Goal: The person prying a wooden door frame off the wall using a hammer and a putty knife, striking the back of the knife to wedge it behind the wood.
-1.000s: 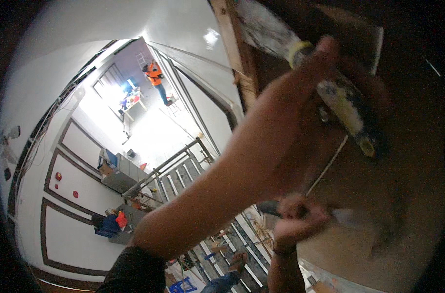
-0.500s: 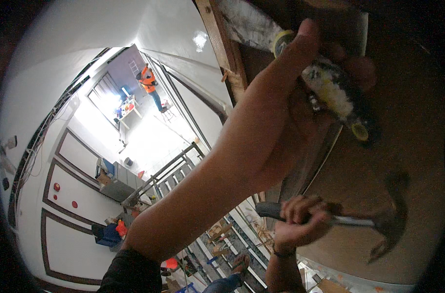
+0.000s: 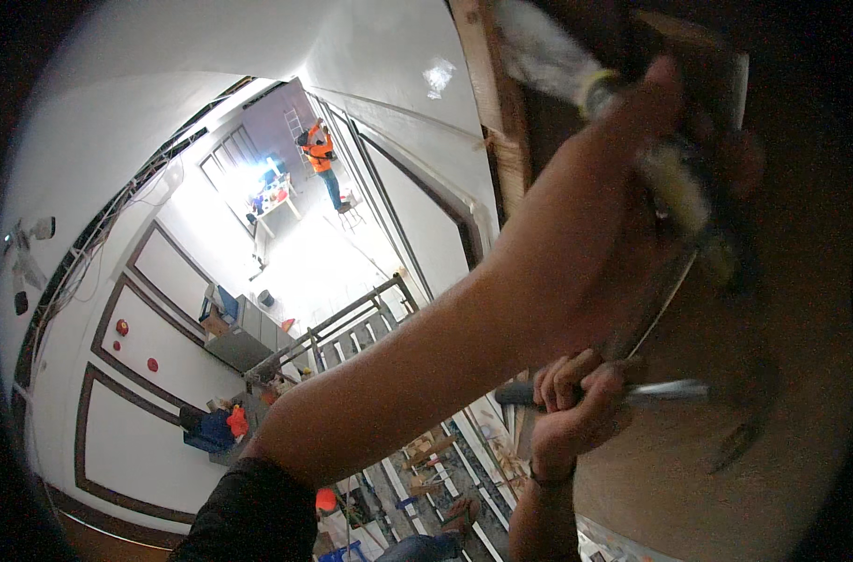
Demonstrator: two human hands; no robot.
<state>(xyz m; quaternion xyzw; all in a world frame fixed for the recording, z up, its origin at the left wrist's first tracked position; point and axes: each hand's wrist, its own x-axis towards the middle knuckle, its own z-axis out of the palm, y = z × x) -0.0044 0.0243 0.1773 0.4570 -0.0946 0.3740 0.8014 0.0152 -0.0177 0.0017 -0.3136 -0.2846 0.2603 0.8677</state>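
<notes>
My left arm reaches up to the right, and my left hand (image 3: 665,140) is closed around a chisel (image 3: 684,192) by its black and yellow handle, which is smeared with white. Its pale, broad blade (image 3: 544,51) points up and left, beside a wooden post (image 3: 497,103). Lower down, my right hand (image 3: 576,407) grips a claw hammer (image 3: 665,391) by its dark handle. The hammer's metal neck points right, and its head is smeared by motion in front of a brown board (image 3: 651,478). The hammer is apart from the chisel.
Below is a slatted platform (image 3: 450,459) with wood scraps and a metal rail (image 3: 347,318). A leg in jeans (image 3: 417,546) shows at the bottom. Far off, a person in an orange vest (image 3: 317,150) stands on a stool near a table (image 3: 281,206). Grey cabinets (image 3: 244,332) line the left wall.
The view has turned, so the room appears farther right. My left hand and the chisel have shifted right in the picture. The hammer is still held, its head more blurred.
</notes>
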